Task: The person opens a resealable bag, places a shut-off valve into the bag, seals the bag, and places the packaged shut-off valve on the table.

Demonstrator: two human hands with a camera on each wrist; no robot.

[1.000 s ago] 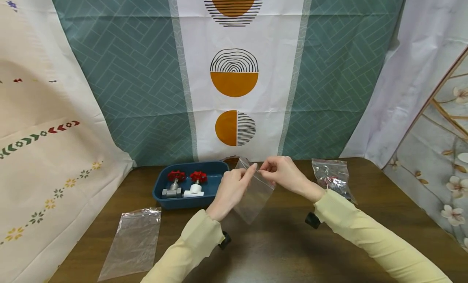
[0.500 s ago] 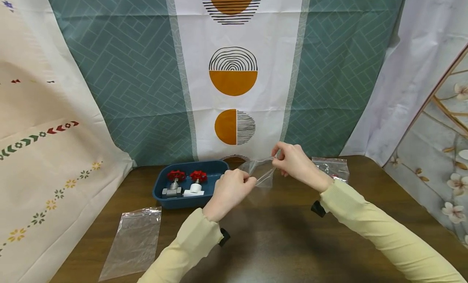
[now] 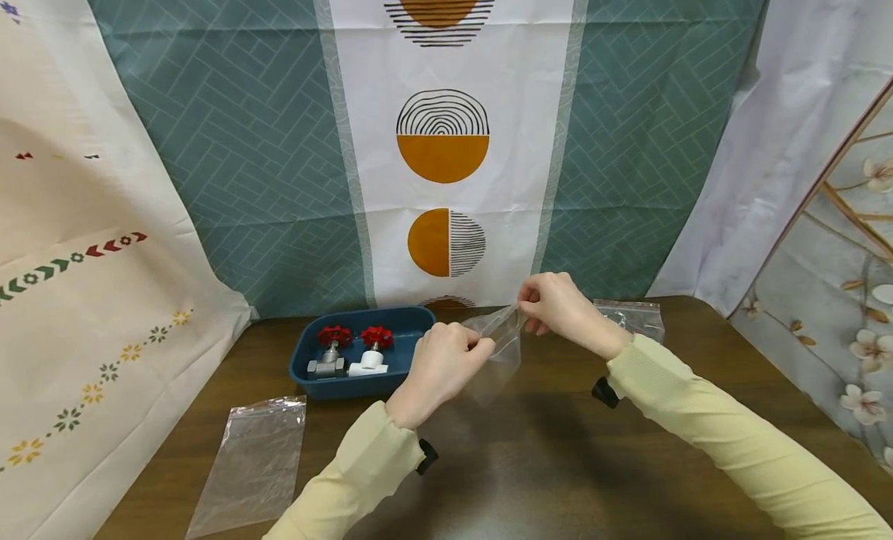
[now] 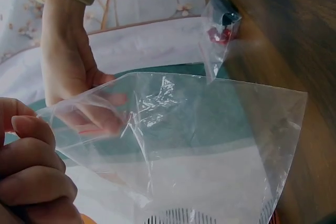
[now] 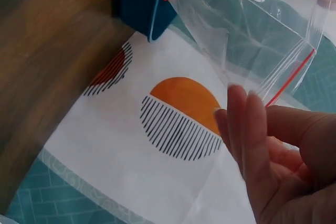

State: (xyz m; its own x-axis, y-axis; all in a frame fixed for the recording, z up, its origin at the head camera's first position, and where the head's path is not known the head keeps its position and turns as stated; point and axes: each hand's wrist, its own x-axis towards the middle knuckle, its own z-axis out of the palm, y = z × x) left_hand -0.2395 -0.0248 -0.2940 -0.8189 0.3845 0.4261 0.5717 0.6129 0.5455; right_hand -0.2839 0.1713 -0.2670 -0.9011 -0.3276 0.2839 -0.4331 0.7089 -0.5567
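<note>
A clear zip bag (image 4: 210,129) hangs between both hands above the table, its mouth spread apart. My left hand (image 3: 443,366) pinches one side of the rim, fingers curled, as the left wrist view shows. The other side of the rim is pinched by my right hand (image 3: 561,311) between thumb and fingers; a red zip line (image 5: 291,77) runs right by them. Nothing shows inside this bag. To the left of the hands, a blue tray (image 3: 401,315) holds a metal valve (image 3: 326,363) and a white valve (image 3: 370,362), both with red handwheels.
Another clear zip bag (image 3: 251,462) lies flat at the table's front left. A bag with a red-handled item inside (image 4: 220,32) rests at the back right, partly behind my right hand in the head view. Patterned cloths (image 3: 446,60) hang behind the table.
My right hand has moved right and slightly up, away from the left, drawing the bag's mouth apart. My left hand has stayed nearly in place.
</note>
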